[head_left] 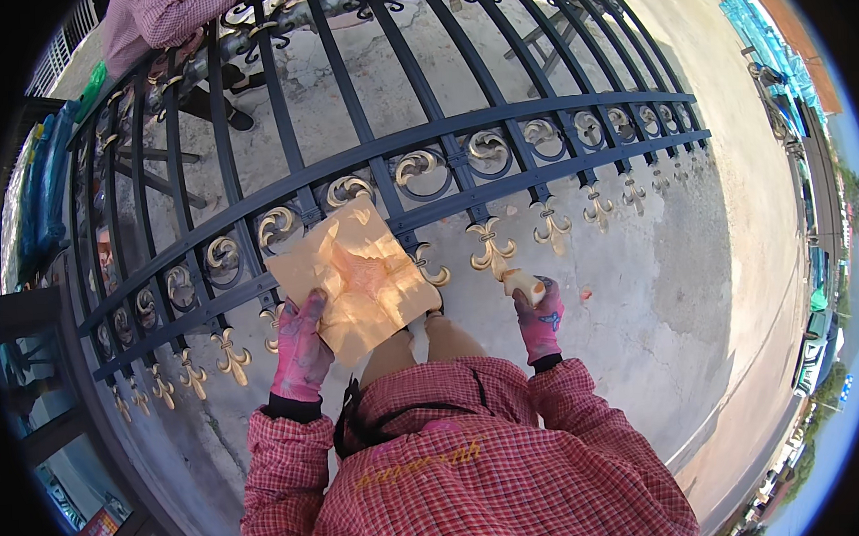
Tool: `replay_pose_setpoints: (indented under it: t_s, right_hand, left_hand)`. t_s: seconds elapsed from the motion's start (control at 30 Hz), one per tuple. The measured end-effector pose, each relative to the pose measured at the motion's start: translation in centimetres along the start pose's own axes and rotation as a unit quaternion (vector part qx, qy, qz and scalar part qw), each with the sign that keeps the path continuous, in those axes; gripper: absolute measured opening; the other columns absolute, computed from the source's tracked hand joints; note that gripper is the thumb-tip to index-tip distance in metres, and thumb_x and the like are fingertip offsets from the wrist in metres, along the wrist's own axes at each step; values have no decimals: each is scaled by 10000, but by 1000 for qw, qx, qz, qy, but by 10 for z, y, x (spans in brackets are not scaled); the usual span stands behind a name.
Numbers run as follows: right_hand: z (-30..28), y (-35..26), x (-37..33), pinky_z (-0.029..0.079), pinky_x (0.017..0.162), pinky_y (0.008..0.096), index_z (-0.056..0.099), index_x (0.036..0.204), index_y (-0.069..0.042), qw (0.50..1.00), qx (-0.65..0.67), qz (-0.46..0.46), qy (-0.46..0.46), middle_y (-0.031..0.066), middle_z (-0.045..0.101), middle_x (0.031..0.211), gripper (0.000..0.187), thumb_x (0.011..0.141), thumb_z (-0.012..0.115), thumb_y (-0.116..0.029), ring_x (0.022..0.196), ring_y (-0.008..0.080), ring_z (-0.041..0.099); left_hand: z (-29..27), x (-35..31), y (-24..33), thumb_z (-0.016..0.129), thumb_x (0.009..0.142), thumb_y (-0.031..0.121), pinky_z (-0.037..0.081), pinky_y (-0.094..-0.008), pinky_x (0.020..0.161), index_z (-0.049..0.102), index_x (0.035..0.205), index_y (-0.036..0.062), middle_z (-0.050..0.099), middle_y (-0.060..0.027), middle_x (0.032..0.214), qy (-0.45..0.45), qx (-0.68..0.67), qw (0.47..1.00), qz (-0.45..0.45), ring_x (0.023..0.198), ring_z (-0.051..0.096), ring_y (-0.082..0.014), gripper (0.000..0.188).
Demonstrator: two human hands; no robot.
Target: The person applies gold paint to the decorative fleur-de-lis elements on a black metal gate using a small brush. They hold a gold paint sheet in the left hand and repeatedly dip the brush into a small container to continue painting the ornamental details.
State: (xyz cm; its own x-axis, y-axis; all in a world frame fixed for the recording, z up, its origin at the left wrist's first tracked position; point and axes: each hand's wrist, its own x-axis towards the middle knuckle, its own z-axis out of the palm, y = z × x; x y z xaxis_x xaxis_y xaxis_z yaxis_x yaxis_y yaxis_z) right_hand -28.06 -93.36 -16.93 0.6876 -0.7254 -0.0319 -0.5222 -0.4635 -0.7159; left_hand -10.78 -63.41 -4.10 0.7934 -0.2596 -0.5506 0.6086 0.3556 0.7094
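My left hand (302, 345), in a pink glove, grips the edge of a square piece of cardboard (340, 315) smeared with shiny gold paint at its middle. The cardboard covers part of a dark blue metal fence panel (442, 124). My right hand (539, 323), in a pink glove too, is closed on a small cream sponge (524, 285) with orange-gold stains. The sponge is at the lower tip of a gold spear-shaped finial (492, 251); I cannot tell whether they touch. More gold finials and gold scrolls (415, 165) run along the panel.
At the far left another person in a pink checked sleeve (174, 16) leans over the panel. Trestle legs (157, 174) stand under it on the concrete floor (633, 307). Blue wrapped bundles (52, 179) lie at the left, by a dark-framed glass door (47, 400).
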Motion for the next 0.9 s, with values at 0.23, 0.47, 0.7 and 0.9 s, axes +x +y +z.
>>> replay_pose_setpoints:
  t_s: [0.23,0.47,0.7,0.9]
  right_hand:
    - [-44,10,23,503,667,321,539,1046,-47,998,40,-24,50,94,558,1032,412,666,692,-19,864,223,589]
    - [-110,-98,83,476,594,241,533,1074,-64,967,212,-63,-126,63,615,935,436,686,727,-25,728,121,591]
    - [-136,-125,134,399,858,392,564,1044,-103,899,-122,-359,-221,67,596,1040,482,610,760,-174,997,276,545]
    - [-150,-99,164,395,849,378,566,1013,-96,855,-122,-426,-270,62,603,989,451,608,751,-166,934,275,562]
  left_hand:
    - [24,8,-20,519,910,128,521,-374,865,439,1239,24,536,-98,1162,-39,21,999,-30,1049,573,-229,355]
    - [87,12,-69,505,930,112,506,-337,875,447,1231,67,546,-37,1112,-81,0,996,-29,1041,557,-176,311]
    - [155,18,-113,473,934,72,500,-257,788,466,1239,54,564,-33,1095,-96,-11,995,-26,958,570,-128,306]
    - [184,21,-131,487,924,67,509,-331,866,443,1241,71,549,-52,1146,-72,-5,997,-12,1032,570,-176,320]
